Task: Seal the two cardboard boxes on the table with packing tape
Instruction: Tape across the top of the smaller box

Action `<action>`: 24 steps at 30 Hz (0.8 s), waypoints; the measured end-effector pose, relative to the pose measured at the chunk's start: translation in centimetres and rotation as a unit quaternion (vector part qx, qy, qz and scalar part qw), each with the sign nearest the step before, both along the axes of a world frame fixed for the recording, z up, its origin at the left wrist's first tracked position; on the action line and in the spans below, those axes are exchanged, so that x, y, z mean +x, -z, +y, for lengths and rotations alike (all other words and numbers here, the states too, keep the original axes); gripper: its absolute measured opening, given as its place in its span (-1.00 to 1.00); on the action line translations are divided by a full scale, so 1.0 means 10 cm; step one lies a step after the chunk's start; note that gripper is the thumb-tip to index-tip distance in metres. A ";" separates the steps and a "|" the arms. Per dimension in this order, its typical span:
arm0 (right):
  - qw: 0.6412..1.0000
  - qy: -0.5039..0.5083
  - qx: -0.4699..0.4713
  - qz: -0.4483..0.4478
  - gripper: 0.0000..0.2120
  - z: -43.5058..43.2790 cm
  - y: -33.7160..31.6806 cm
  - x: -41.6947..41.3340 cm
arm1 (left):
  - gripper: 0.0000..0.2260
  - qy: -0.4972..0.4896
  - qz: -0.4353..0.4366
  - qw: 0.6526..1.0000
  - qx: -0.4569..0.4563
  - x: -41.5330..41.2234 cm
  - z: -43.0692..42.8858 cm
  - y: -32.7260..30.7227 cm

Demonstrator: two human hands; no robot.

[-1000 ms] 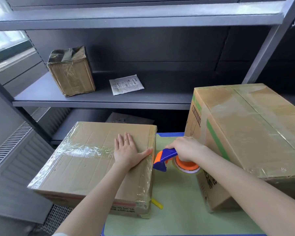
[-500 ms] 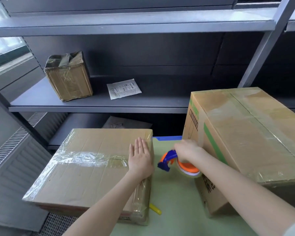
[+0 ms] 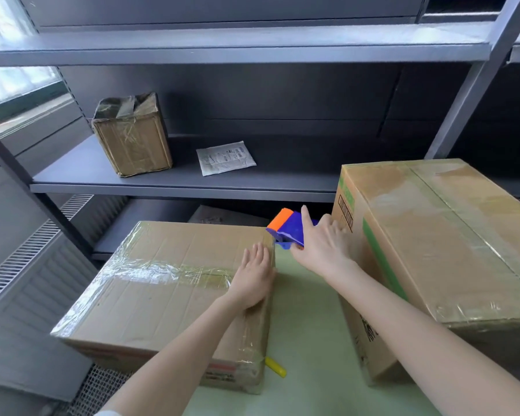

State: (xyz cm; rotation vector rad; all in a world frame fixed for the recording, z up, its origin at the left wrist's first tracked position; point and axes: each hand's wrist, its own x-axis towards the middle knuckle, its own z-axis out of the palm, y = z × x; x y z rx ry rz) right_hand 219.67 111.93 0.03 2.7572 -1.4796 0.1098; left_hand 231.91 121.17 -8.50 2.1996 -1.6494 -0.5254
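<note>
The left hand (image 3: 254, 277) lies flat, fingers straight, on the low box (image 3: 162, 298) at its right edge, while the right hand (image 3: 321, 246) grips the tape gun (image 3: 287, 228) (blue and orange) above that box's far right corner, the big box (image 3: 433, 235) standing right of it.

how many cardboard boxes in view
3: flat box under the left hand, large box at right, small box on the shelf; a brown shape below it may be a fourth.
</note>
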 end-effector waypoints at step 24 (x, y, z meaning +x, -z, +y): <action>0.960 -0.073 -0.203 -0.179 -0.31 0.86 0.84 0.93 | -0.34 -0.197 -0.068 0.978 0.017 1.28 0.81 0.12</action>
